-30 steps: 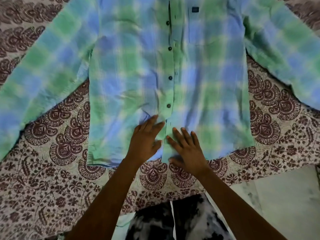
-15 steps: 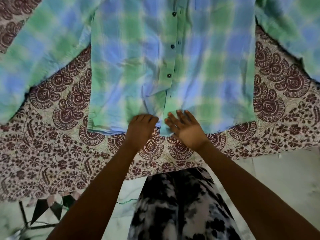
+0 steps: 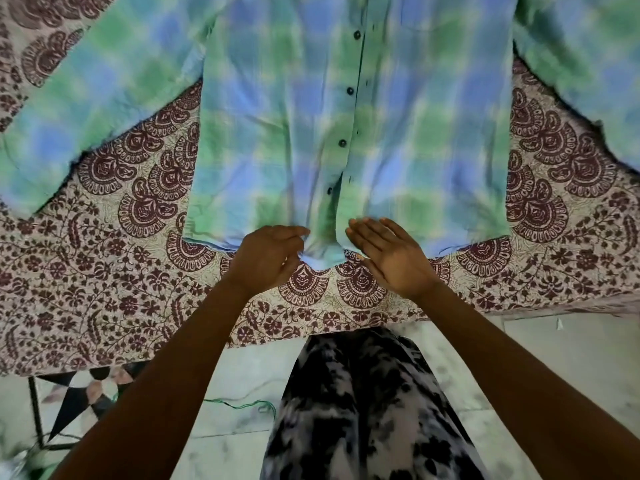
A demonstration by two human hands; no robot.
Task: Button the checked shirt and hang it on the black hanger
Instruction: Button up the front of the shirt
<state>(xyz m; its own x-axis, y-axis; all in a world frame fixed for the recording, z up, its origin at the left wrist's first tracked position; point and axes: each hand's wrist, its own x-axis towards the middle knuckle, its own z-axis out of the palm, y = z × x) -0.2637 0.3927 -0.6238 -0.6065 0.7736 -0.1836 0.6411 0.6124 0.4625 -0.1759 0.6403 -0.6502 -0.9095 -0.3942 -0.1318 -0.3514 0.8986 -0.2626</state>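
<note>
Checked shirt [image 3: 346, 133] hem — at both hands' fingertips [image 3: 356, 233]

One shirt [image 3: 398, 109] with four dark buttons [image 3: 350, 90] showing and two sleeves [image 3: 104, 98]. One bedsheet [image 3: 104, 271]. Two hands: left [image 3: 268, 259], right [image 3: 391, 254]. One green thread [image 3: 242, 405] on the floor.

Both forearms reach toward 12 o'clock, converging. The left hand [image 3: 266, 259] is knuckles-up, fingers curled inward at 3 o'clock; the right hand [image 3: 389, 252] lies flat, fingers straight toward 11 o'clock
</note>
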